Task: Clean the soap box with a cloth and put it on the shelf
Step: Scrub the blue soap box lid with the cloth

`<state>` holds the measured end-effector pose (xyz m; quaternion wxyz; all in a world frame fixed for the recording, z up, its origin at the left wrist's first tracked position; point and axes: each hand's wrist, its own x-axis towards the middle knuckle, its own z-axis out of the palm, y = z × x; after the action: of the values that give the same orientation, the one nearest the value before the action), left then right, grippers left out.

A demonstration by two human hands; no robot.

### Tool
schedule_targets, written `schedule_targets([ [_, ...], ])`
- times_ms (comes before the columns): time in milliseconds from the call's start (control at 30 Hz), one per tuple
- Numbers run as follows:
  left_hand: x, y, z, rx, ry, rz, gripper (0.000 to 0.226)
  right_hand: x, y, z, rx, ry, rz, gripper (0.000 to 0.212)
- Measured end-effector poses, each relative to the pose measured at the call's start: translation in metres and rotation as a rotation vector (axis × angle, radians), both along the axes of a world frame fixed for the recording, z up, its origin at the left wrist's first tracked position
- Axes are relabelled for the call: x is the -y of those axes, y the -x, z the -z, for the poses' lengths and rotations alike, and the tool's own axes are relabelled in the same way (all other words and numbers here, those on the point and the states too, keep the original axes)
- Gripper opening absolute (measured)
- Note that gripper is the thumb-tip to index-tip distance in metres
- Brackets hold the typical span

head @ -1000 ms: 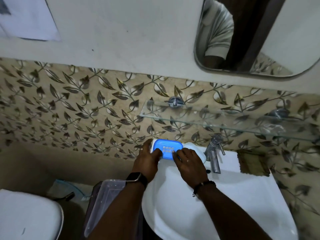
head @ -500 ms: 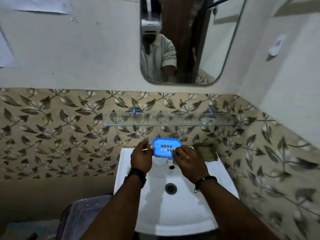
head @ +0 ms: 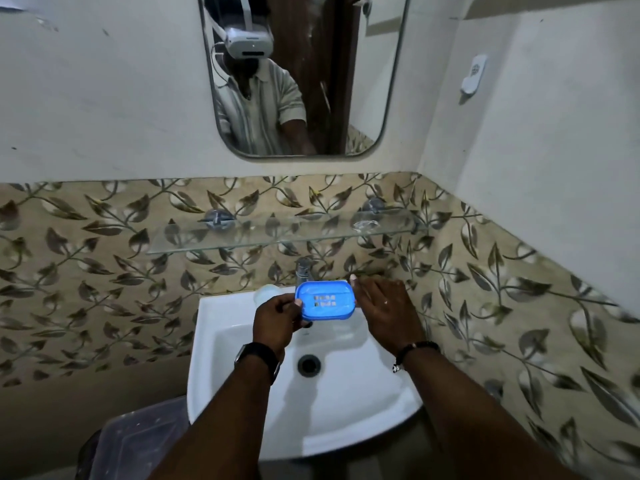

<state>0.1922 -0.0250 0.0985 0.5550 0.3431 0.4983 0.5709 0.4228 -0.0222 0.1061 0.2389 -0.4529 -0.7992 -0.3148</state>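
1. The left hand (head: 277, 323) holds the blue soap box (head: 326, 300) by its left end, fingers wrapped tight, above the back of the white sink (head: 214, 327).
2. The right hand (head: 384, 306) is flat and open, holding nothing, just beside the box's right end and stretched toward the back corner of the sink.
3. I see no cloth in either hand (it may be hidden behind the right hand, I cannot tell).
4. To do this step well, I think the person should get the cloth first, keep the box steady, and rub inside the holes too.
5. The glass shelf (head: 242, 237) waits just above the tap (head: 304, 270), with nothing on it.
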Motion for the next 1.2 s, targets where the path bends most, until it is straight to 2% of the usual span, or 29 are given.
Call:
schedule_targets([
  [267, -0.002, 0.0, 0.012, -0.009, -0.014, -0.034, 0.018, -0.033, -0.02, -0.012, -0.028, 0.142, 0.254, 0.042],
  [500, -0.004, -0.005, 0.029, 0.042, 0.01, -0.084, 0.017, -0.071, -0.027, 0.014, -0.01, 0.326, 0.333, 0.043],
  [600, -0.006, -0.007, 0.035, 0.037, 0.013, -0.109, 0.019, -0.088, -0.028, 0.034, -0.012, 0.458, 0.372, 0.047],
  [800, -0.009, -0.011, 0.042, 0.04, 0.019, -0.142, 0.021, -0.115, -0.032, 0.068, -0.037, 0.701, 0.443, 0.036],
  [1033, -0.01, -0.014, 0.053, 0.027, 0.024, -0.153, 0.021, -0.138, -0.027, 0.109, -0.122, 0.768, 0.48, 0.039],
  [1167, -0.013, -0.014, 0.056, 0.026, 0.025, -0.161, 0.021, -0.139, -0.03, 0.12, -0.225, 0.682, 0.465, 0.019],
  [1200, -0.013, -0.015, 0.057, 0.025, 0.023, -0.163, 0.02, -0.14, -0.032, 0.118, -0.257, 0.694, 0.473, 0.02],
])
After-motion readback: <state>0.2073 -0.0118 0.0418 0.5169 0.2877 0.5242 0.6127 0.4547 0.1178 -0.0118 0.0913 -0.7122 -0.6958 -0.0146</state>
